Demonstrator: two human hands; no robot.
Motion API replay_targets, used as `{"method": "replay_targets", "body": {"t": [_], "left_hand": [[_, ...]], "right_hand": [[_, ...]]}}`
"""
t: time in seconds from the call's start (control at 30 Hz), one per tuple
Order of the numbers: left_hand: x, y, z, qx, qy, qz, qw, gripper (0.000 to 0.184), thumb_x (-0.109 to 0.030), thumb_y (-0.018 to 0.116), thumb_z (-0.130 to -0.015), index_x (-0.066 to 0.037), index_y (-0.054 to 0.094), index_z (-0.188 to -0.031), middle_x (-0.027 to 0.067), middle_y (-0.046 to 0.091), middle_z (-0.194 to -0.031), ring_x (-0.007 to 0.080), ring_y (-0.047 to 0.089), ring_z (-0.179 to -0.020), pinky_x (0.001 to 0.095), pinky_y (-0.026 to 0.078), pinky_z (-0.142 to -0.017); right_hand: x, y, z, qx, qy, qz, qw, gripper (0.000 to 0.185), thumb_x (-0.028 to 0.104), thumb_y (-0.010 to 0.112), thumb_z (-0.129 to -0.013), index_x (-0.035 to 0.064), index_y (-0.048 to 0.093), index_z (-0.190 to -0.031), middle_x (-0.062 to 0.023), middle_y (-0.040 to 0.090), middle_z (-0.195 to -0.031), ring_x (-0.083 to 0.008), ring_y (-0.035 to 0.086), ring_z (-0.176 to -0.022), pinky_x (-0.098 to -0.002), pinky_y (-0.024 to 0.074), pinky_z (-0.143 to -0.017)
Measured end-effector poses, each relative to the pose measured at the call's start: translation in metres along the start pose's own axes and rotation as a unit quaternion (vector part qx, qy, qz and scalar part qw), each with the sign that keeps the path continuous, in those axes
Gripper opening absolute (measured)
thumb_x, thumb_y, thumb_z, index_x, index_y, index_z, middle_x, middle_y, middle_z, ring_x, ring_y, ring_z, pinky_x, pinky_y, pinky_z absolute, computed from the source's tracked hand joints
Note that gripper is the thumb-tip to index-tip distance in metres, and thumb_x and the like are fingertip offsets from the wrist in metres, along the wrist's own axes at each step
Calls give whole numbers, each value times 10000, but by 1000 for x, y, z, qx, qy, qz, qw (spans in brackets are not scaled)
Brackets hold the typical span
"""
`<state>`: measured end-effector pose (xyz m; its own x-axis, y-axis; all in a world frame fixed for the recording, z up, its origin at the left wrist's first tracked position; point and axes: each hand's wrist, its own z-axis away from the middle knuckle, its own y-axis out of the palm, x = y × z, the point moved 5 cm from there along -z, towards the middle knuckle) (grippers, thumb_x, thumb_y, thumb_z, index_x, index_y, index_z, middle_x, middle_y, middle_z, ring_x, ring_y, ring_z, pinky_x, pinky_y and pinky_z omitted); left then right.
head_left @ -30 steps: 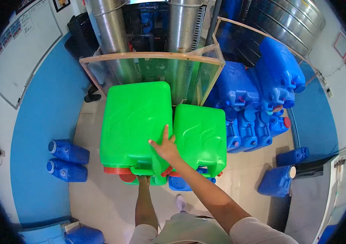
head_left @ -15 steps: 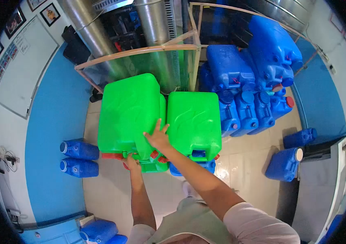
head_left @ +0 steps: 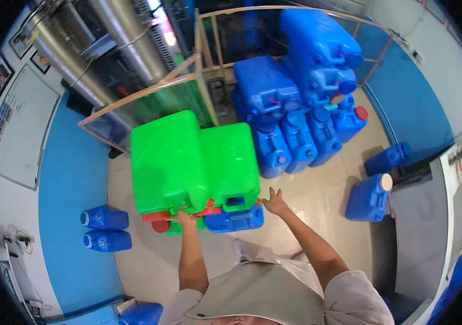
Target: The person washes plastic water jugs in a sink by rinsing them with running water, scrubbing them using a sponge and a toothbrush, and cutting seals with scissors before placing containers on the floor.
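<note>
Swung away from the boxy green plastic jerrycan [head_left: 165, 160], my right hand [head_left: 275, 203] is spread open, rightward of my left hand [head_left: 186, 218], which grips that jerrycan.

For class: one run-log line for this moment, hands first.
left hand: touching left green jug | right hand: empty, open, near right green jug | blue jug: under right green jug

Lower green jug [head_left: 176, 228] mostly hidden, whiteboard writing [head_left: 20, 100] illegibly small
</note>
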<state>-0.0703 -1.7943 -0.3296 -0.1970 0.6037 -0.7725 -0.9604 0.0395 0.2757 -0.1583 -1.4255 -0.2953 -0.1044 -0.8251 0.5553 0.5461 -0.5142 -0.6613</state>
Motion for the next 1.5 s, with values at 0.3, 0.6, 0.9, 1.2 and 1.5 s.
{"method": "replay_targets", "body": {"t": [0.3, 0.6, 0.9, 1.2, 1.5], "left_hand": [[122, 45, 209, -186, 140, -373, 898, 745, -370, 662, -743, -48, 320, -1321, 209, 366, -1302, 304, 414, -1161, 431, 402, -916], [456, 157, 610, 641, -32, -462, 612, 436, -102, 511, -840, -37, 389, -1253, 120, 483, -1154, 205, 447, -1094, 340, 356, -941], [602, 170, 642, 624, -192, -465, 598, 295, -140, 522, -859, -29, 482, -1129, 84, 563, -1036, 175, 549, -945, 315, 445, -829], [572, 223, 639, 574, -114, -483, 651, 221, -107, 452, -875, -41, 488, -1082, 80, 602, -922, 179, 584, -826, 293, 471, -744], [415, 312, 919, 752, 332, -342, 454, 167, -46, 458, -871, 22, 571, -973, 107, 593, -931, 209, 564, -855, 284, 437, -791]], "right_hand": [[-290, -156, 144, -94, 191, -195, 957, 694, 366, 545, -822, -6, 296, -1352, -305, 298, -1356, -417, 294, -1270, -412, 284, -1044], [-608, -231, 251, -279, 268, -237, 891, 456, 292, 554, -759, -37, 559, -1074, -284, 563, -1070, -400, 534, -1040, -441, 417, -894], [-790, -230, 164, -292, 357, -199, 865, 691, 321, 660, -711, -38, 396, -1239, -271, 505, -1177, -381, 519, -1064, -403, 435, -888], [-773, -287, 109, -174, 346, -157, 908, 574, 298, 591, -731, 89, 453, -1247, -173, 611, -1047, -322, 562, -1042, -466, 371, -944], [-626, -562, 394, -329, 110, -277, 896, 351, 275, 666, -671, 44, 626, -932, -145, 647, -835, -250, 626, -768, -365, 479, -707]]}}
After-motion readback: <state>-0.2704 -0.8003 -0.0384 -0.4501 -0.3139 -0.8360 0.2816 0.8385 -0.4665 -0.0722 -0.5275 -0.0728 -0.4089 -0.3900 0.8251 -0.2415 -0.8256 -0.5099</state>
